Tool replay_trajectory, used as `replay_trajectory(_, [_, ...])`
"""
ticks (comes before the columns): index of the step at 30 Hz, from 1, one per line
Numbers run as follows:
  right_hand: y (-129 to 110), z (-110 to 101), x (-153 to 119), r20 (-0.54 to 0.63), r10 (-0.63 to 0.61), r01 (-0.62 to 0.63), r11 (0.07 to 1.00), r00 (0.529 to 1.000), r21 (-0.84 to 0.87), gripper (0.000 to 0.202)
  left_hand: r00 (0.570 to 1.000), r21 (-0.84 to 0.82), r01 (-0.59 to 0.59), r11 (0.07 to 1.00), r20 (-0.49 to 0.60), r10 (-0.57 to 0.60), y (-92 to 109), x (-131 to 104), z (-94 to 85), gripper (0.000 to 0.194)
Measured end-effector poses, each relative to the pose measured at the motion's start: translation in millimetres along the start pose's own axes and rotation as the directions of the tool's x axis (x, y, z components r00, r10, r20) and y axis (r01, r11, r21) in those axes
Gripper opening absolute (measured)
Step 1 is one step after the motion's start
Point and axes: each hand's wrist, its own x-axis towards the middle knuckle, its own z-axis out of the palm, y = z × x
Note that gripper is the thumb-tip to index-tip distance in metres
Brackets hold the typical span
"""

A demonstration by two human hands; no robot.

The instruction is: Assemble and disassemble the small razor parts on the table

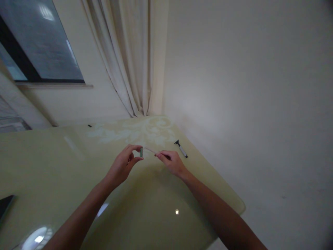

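Note:
A small green and silver piece, which looks like a razor cartridge, is held upright by its ends between the thumb and fingers of my left hand. To its right, my right hand pinches a thin pale stick, whose far end points at the piece; whether the two touch is hard to tell. A razor with a black head and a grey handle lies on the table beyond my right hand.
The glossy yellow-green table meets the wall at the right. Near its back edge lies a small black item. A dark flat object is at the left edge. Curtains hang behind.

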Motion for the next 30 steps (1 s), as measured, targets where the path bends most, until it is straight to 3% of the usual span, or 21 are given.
replay_trajectory(4, [-2.1, 1.4, -0.7, 0.054, -0.027, 0.027, 1.000, 0.998, 0.003, 0.046, 1.000, -0.022, -0.008, 1.000, 0.001, 0.008, 1.4, 0.2, 0.0, 0.028])
replay_trajectory(8, [-2.2, 1.7, -0.7, -0.040, 0.004, -0.006, 0.999, 0.999, -0.039, 0.046, 1.000, -0.024, -0.003, 1.000, -0.014, 0.002, 0.1, 0.1, 0.7, 0.025])
replay_trajectory(12, [-2.8, 1.9, -1.4, 0.044, -0.039, 0.040, 0.999, 0.998, -0.015, 0.046, 1.000, -0.025, 0.002, 1.000, -0.011, -0.003, -0.6, 0.6, 1.5, 0.028])
replay_trajectory(17, [-4.6, 0.9, -1.6, -0.007, -0.043, 0.042, 0.995, 0.999, -0.094, 0.049, 1.000, -0.023, 0.013, 1.000, -0.016, -0.014, 0.3, 0.3, 1.7, 0.024])
replay_trajectory(21, [-6.5, 2.8, -2.5, 0.059, -0.076, 0.080, 0.994, 0.995, -0.074, 0.047, 1.000, -0.015, 0.004, 1.000, -0.018, -0.004, -0.1, -0.2, 2.3, 0.029])
replay_trajectory(25, [-6.6, 3.6, -2.9, 0.005, -0.023, 0.023, 0.998, 1.000, -0.060, 0.048, 1.000, -0.028, 0.018, 0.999, -0.010, -0.018, 1.7, 0.0, 2.3, 0.024])
replay_trajectory(30, [-4.8, 3.3, -2.6, 0.053, 0.011, -0.011, 1.000, 0.999, -0.012, 0.049, 1.000, -0.043, 0.022, 0.999, -0.019, -0.023, 5.7, 0.8, 0.0, 0.027])
